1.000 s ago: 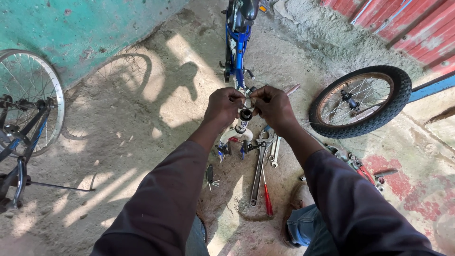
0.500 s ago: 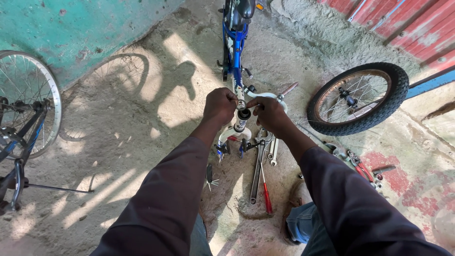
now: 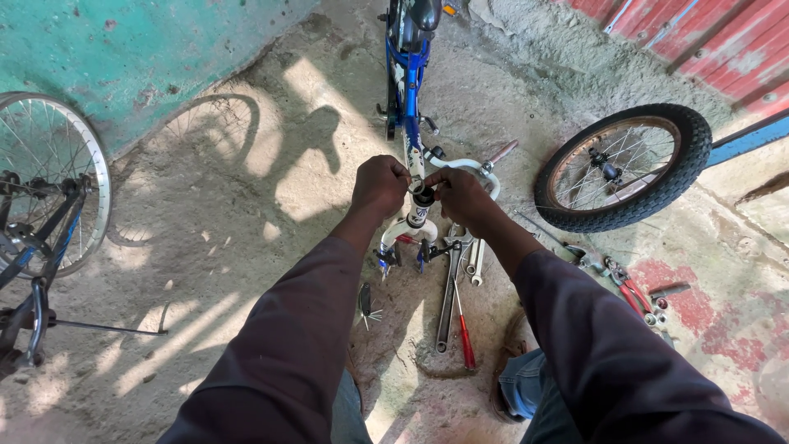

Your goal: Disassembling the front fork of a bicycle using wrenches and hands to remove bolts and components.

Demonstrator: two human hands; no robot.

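At frame centre, the left hand [image 3: 380, 186] and right hand [image 3: 460, 194] are pinching, fingers together, the blue bicycle frame's [image 3: 408, 78] headset [image 3: 422, 196].

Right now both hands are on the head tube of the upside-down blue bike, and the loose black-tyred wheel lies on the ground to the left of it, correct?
Not quite. In the head view the loose wheel lies to the right of the blue bike, not the left. The rest holds: the left hand and right hand are both at the head tube.
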